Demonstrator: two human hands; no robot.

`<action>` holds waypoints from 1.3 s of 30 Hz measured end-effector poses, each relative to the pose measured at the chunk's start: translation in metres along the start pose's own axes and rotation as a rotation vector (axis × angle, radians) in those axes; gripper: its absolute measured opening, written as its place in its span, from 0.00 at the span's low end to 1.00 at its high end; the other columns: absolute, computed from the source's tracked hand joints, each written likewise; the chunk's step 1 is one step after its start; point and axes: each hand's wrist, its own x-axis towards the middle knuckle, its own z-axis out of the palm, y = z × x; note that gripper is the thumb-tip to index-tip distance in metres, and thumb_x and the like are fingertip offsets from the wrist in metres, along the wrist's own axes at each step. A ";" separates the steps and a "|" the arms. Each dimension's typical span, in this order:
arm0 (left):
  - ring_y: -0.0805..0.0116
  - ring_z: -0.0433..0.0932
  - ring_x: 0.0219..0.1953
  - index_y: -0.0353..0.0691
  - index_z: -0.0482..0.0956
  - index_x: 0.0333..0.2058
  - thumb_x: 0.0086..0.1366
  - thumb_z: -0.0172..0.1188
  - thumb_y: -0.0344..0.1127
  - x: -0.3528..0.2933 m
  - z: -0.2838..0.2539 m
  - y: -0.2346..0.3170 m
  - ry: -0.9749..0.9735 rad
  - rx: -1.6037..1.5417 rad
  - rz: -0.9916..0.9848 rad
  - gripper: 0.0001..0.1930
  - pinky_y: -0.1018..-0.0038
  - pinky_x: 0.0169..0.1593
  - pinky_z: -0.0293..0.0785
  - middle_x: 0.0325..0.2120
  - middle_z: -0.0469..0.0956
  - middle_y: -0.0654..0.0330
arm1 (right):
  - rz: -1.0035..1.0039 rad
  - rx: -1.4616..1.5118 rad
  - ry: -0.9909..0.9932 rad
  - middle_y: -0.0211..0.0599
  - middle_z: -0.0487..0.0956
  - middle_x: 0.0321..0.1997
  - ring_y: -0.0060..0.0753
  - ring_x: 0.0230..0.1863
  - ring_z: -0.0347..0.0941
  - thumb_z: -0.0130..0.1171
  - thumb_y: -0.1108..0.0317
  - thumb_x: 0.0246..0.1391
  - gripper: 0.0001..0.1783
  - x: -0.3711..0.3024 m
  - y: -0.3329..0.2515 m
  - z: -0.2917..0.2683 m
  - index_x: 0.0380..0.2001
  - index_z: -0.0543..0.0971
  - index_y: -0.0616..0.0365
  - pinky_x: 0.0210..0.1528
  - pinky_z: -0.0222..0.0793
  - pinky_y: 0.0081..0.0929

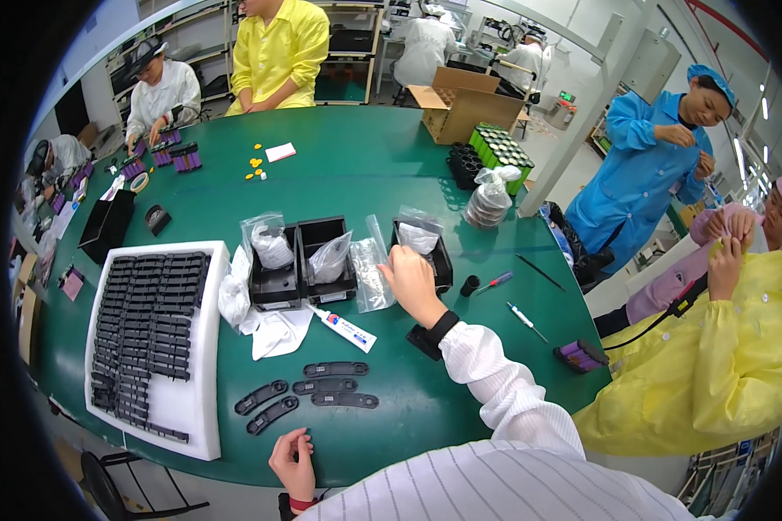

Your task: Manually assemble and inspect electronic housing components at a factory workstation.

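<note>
My right hand [413,282] reaches forward over the left edge of the right-hand black bin [443,276], beside a clear plastic bag of small parts [373,280]. Its fingers are bent and closed; their tips are hidden, and whatever they hold cannot be made out. Close to the table's front edge rests my left hand [294,464], its fingers curled in with nothing visible in them. Several curved black plastic pieces [336,369] lie just beyond it. Behind these is a white tube with a blue and red label [347,330], beside a crumpled white cloth [280,334].
Two black bins [274,291] with bagged parts stand left of my right hand. A white foam tray [204,391] of black parts lies at left. Screwdrivers [495,283] and a purple battery pack [580,356] lie at right. Co-workers surround the green table [356,156].
</note>
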 end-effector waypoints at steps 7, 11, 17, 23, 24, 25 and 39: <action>0.74 0.79 0.26 0.30 0.82 0.38 0.65 0.57 0.20 -0.001 -0.006 -0.053 -0.004 0.013 -0.066 0.06 0.80 0.31 0.75 0.29 0.79 0.58 | -0.276 -0.181 0.324 0.46 0.71 0.40 0.48 0.44 0.71 0.68 0.60 0.52 0.22 -0.014 -0.024 -0.002 0.42 0.74 0.64 0.46 0.68 0.40; 0.74 0.80 0.25 0.31 0.83 0.37 0.63 0.58 0.19 -0.003 -0.005 -0.034 0.025 0.008 0.037 0.06 0.79 0.31 0.75 0.28 0.80 0.58 | -0.376 -0.010 -0.097 0.41 0.74 0.36 0.45 0.43 0.73 0.67 0.65 0.52 0.14 -0.045 -0.042 0.002 0.38 0.77 0.61 0.44 0.70 0.39; 0.74 0.80 0.25 0.32 0.83 0.38 0.64 0.59 0.20 -0.001 -0.004 -0.010 0.034 0.009 0.034 0.06 0.79 0.31 0.76 0.27 0.80 0.58 | -0.364 -0.005 -0.307 0.42 0.74 0.37 0.46 0.42 0.75 0.68 0.62 0.52 0.16 -0.072 -0.054 0.037 0.37 0.76 0.62 0.44 0.72 0.38; 0.73 0.81 0.26 0.33 0.83 0.38 0.64 0.59 0.20 -0.003 -0.006 -0.012 0.042 -0.014 0.034 0.07 0.79 0.31 0.76 0.28 0.80 0.58 | -0.352 -0.095 -0.364 0.43 0.74 0.37 0.46 0.43 0.75 0.71 0.63 0.48 0.19 -0.083 -0.049 0.022 0.37 0.76 0.62 0.45 0.73 0.39; 0.73 0.81 0.26 0.33 0.83 0.38 0.64 0.59 0.20 -0.005 -0.006 -0.012 0.039 -0.014 0.029 0.07 0.79 0.31 0.76 0.28 0.80 0.58 | -0.352 -0.126 -0.370 0.43 0.74 0.37 0.45 0.43 0.75 0.71 0.63 0.47 0.19 -0.085 -0.047 0.018 0.37 0.76 0.62 0.44 0.73 0.38; 0.73 0.81 0.26 0.33 0.83 0.38 0.64 0.58 0.20 -0.005 -0.006 -0.012 0.036 -0.014 0.025 0.07 0.79 0.31 0.76 0.28 0.81 0.58 | -0.335 -0.178 -0.410 0.41 0.75 0.37 0.44 0.43 0.75 0.71 0.63 0.46 0.21 -0.085 -0.049 0.010 0.40 0.76 0.61 0.44 0.72 0.39; 0.71 0.83 0.27 0.33 0.83 0.38 0.64 0.58 0.20 -0.001 -0.003 -0.006 0.045 -0.005 0.047 0.07 0.77 0.32 0.77 0.28 0.81 0.57 | -0.563 0.128 -0.364 0.46 0.75 0.38 0.51 0.39 0.77 0.63 0.71 0.50 0.13 -0.045 -0.153 0.103 0.41 0.76 0.56 0.39 0.73 0.43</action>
